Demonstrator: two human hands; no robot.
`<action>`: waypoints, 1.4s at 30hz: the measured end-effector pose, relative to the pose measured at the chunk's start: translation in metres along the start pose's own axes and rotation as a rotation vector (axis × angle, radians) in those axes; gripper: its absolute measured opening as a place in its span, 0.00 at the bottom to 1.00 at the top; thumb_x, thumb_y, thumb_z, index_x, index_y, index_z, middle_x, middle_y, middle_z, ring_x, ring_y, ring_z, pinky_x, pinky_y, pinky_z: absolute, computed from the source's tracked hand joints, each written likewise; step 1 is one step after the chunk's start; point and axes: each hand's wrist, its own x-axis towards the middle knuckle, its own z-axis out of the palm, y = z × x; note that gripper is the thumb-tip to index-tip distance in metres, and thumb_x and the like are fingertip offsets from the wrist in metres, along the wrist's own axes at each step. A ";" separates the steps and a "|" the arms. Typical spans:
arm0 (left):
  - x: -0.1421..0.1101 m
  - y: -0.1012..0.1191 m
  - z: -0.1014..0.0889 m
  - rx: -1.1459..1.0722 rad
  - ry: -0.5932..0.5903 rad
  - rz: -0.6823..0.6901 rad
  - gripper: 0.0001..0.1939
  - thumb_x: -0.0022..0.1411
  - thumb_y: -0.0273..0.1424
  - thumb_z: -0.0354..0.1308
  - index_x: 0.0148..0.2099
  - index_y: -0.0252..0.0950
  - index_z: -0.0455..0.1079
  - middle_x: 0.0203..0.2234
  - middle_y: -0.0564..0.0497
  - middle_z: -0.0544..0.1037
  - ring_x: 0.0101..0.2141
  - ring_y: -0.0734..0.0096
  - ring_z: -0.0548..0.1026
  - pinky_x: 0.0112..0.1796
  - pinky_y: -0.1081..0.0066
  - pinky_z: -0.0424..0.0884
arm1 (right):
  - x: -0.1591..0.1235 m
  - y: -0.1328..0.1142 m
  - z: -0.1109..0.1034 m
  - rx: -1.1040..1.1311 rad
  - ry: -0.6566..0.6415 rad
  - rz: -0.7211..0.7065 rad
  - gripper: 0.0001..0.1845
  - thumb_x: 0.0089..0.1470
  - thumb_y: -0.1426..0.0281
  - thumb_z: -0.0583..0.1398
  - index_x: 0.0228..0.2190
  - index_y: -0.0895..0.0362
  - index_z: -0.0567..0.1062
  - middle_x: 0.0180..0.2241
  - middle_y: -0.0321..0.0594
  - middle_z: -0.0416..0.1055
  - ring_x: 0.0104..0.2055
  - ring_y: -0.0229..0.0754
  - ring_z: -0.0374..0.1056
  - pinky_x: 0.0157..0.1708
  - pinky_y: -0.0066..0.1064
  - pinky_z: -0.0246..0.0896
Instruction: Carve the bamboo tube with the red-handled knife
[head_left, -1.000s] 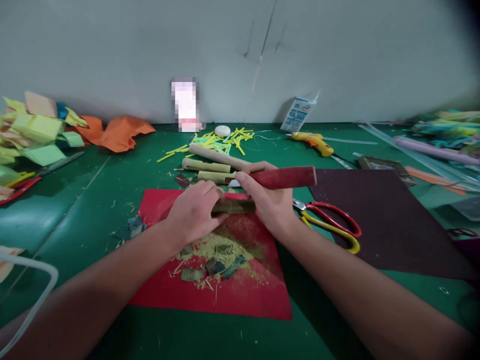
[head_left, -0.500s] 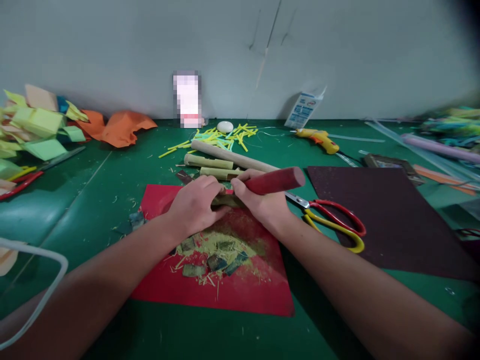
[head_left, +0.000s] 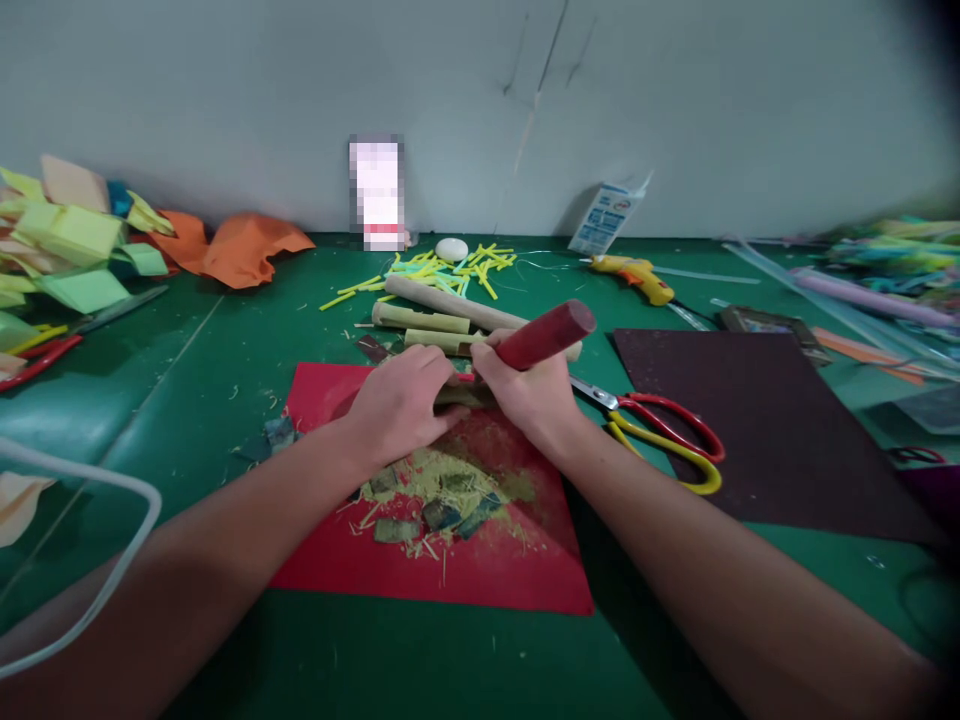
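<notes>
My left hand is closed around one end of a short bamboo tube above the red mat. My right hand grips a knife by its thick red handle, which tilts up to the right; the blade is hidden behind my fingers. The right fingers touch the tube's other end. Below my hands, bamboo shavings and dust lie on the mat with several dark green bark chips. Just beyond are two more cut bamboo pieces and a long pale stick.
Scissors with red and yellow handles lie right of my hand, partly on a dark sheet. A yellow glue gun, yellow-green strips and a phone are along the wall. Folded papers crowd the left.
The red handle has swung from nearly level to tilted upward, and the blade, visible earlier, is now hidden. My right hand has turned with it; my left keeps its grip on the bamboo.
</notes>
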 end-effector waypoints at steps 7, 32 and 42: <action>0.001 -0.003 0.002 0.048 -0.034 0.028 0.10 0.62 0.36 0.62 0.40 0.34 0.69 0.38 0.45 0.76 0.42 0.56 0.74 0.37 0.61 0.70 | 0.003 0.003 0.005 0.019 0.017 0.020 0.14 0.47 0.67 0.61 0.16 0.54 0.64 0.18 0.30 0.60 0.24 0.34 0.56 0.26 0.31 0.52; 0.006 -0.004 0.005 -0.100 -0.078 -0.092 0.14 0.60 0.42 0.63 0.39 0.36 0.75 0.37 0.46 0.77 0.41 0.57 0.74 0.38 0.60 0.71 | 0.008 0.007 0.021 -0.080 0.155 0.172 0.14 0.43 0.68 0.60 0.14 0.52 0.61 0.16 0.32 0.58 0.22 0.36 0.55 0.23 0.32 0.51; 0.011 -0.015 0.010 -0.114 -0.087 -0.022 0.19 0.61 0.46 0.64 0.34 0.34 0.73 0.33 0.46 0.75 0.39 0.59 0.73 0.38 0.62 0.69 | 0.003 0.008 0.020 -0.012 0.141 0.089 0.12 0.42 0.69 0.58 0.14 0.52 0.61 0.16 0.31 0.57 0.22 0.34 0.53 0.23 0.32 0.51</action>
